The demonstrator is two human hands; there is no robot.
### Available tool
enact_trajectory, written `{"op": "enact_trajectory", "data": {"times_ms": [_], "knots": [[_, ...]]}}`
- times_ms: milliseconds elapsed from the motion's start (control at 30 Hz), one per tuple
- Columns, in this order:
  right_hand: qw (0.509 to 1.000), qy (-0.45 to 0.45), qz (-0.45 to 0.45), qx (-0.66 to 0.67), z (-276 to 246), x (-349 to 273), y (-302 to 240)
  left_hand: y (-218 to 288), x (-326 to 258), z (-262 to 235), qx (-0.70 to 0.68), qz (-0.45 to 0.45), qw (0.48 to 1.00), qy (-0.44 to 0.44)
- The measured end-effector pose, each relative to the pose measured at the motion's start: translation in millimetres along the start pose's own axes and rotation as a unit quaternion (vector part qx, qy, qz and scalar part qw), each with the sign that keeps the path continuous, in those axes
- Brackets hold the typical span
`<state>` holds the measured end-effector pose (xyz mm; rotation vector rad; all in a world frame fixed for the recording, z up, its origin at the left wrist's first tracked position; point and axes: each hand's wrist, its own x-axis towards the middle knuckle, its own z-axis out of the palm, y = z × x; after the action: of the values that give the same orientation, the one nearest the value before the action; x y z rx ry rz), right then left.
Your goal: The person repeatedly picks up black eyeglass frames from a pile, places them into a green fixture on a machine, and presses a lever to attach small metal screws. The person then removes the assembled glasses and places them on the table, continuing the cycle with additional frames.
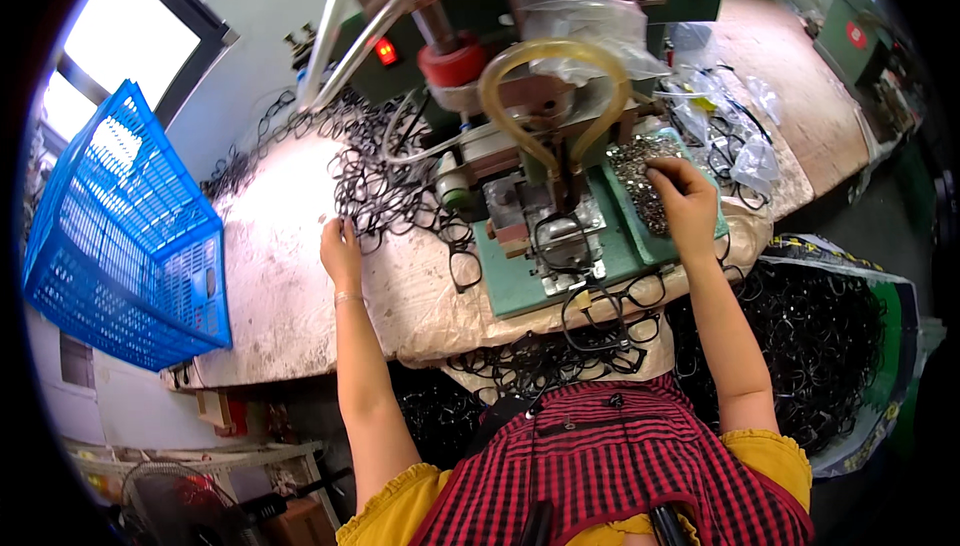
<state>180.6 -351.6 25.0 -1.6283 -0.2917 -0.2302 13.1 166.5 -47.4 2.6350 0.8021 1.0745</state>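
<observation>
My left hand [342, 254] is at the edge of a heap of black eyeglass frames [385, 181] on the table; its fingers point away from me, slightly apart, beside the nearest frames. Over a teal tray [655, 246] of small shiny metal parts [640, 186], my right hand [685, 204] has thumb and forefinger bent together at the parts. Whatever is between those fingertips is too small to make out. Between my hands stands a green press machine [515, 286]. One dark eyeglass frame [562, 246] sits at its metal fixture, and another frame [590, 316] lies at the table's front edge.
A blue plastic crate [130, 236] stands tilted at the left. Clear plastic bags [755, 166] and loose frames lie right of the machine. At the lower right, a large sack [810, 346] is full of black frames. A yellowish hose [555, 51] loops above the fixture.
</observation>
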Motion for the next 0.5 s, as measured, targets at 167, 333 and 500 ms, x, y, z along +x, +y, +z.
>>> {"op": "enact_trajectory", "data": {"times_ms": [167, 333, 500], "knots": [[0.989, -0.101, -0.099, -0.044, 12, -24, -61, 36, -48, -23, -0.03, 0.017, 0.998, -0.049], [0.99, -0.084, -0.091, 0.07, 48, -30, -75, 95, -58, -67, -0.106, -0.008, 0.994, 0.0], [0.993, -0.075, -0.035, 0.089, 55, -39, -73, 183, -61, -118, -0.471, -0.058, 0.874, 0.101]]}}
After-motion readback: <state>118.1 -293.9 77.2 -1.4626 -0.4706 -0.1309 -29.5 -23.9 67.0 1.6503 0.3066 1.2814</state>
